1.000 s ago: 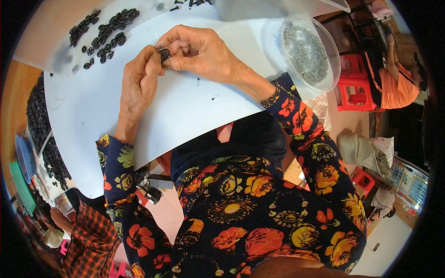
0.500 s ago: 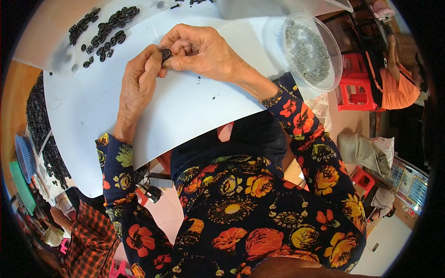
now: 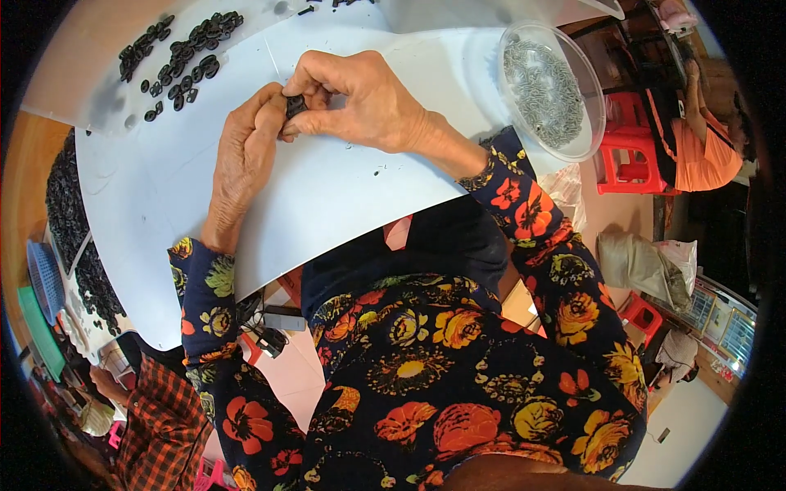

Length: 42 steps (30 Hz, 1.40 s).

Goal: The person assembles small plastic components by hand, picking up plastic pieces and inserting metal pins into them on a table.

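My left hand (image 3: 244,155) and my right hand (image 3: 360,102) meet over a white sheet (image 3: 327,204) on the table. Between their fingertips they pinch a small black plastic part (image 3: 295,105). Both hands have fingers closed around it. Beyond the hands, at the upper left, lie several loose black parts (image 3: 180,57) on the sheet. A clear round plastic bowl (image 3: 550,90) of small grey metal pieces stands at the right of my right forearm.
A heap of more black parts (image 3: 70,221) lies along the table's left side, by a blue basket (image 3: 45,282). A person in a red checked sleeve (image 3: 160,425) is at the lower left. Red plastic stools (image 3: 626,155) and a person in orange (image 3: 700,139) are at the right.
Both hands stay together on the small black part; the fingers have shifted only slightly.
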Available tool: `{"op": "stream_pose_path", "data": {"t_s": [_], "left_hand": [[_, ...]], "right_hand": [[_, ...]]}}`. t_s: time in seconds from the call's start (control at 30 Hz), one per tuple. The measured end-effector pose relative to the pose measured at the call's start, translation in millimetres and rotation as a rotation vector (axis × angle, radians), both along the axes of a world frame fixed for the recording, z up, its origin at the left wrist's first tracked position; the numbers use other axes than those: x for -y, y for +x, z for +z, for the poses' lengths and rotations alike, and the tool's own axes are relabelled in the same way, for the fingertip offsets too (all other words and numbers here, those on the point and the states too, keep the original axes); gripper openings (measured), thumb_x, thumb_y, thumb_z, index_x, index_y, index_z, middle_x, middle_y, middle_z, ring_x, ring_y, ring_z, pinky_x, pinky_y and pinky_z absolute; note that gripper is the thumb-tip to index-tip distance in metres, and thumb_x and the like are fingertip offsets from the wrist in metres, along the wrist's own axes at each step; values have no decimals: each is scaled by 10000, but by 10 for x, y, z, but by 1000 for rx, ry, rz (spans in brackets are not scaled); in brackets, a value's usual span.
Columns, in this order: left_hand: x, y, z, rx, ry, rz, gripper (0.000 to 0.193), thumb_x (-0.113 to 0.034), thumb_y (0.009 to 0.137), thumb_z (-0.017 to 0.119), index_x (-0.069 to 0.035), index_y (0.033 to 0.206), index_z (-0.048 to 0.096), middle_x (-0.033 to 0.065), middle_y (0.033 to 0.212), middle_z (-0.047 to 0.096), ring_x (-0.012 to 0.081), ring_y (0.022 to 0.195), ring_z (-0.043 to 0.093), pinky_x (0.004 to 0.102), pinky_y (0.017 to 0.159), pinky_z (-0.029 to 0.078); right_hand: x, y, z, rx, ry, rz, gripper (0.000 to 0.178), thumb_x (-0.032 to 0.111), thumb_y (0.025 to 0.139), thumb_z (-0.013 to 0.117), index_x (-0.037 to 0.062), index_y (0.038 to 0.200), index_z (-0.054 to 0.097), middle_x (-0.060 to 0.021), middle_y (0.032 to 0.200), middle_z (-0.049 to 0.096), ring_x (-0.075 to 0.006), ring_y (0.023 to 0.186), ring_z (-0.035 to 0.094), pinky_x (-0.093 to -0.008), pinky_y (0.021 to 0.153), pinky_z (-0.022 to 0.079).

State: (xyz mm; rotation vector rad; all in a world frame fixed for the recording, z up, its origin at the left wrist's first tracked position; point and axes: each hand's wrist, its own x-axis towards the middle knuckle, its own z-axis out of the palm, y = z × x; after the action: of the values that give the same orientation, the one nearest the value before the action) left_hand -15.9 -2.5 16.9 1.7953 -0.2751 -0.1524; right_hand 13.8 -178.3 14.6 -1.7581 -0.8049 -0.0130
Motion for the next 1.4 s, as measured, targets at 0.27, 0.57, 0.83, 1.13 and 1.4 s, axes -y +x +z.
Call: {"op": "stream_pose_path", "data": {"t_s": [0.27,0.57,0.83,1.13,1.4], "left_hand": [[29,-25,-42,28,8,22,295,-220,952,376,11,800,481,17,656,461,89,632,437,236,610,400],[100,-42,-69,-69,-110,35,301,-226,947,374,-7,763,469,19,647,462,93,641,433,241,610,376],[84,26,-82,-22,-81,32,319,-244,946,373,-18,744,470,13,644,458,91,630,409,249,604,360],[122,-105,-216,78,-207,-105,366,-298,954,416,-2,749,481,46,661,473,150,624,423,288,612,382],[229,-170,-91,182,2,-251,263,-187,901,515,41,772,485,140,648,425,234,582,389,350,569,379]], "right_hand": [[9,12,-13,37,21,13,297,102,670,770,5,821,533,-65,598,567,-123,546,545,-264,517,461],[76,2,46,54,-29,28,248,95,711,753,11,823,547,-47,638,583,-99,577,557,-239,527,460],[82,53,2,-18,-2,49,220,88,751,747,4,880,590,-22,698,601,-66,614,545,-206,551,452],[232,15,470,459,71,-301,129,52,751,685,47,865,626,-39,661,620,-114,605,581,-244,583,479],[740,503,1182,778,-194,-593,91,11,804,626,7,894,613,-62,768,630,-97,659,587,-226,586,483]]}}
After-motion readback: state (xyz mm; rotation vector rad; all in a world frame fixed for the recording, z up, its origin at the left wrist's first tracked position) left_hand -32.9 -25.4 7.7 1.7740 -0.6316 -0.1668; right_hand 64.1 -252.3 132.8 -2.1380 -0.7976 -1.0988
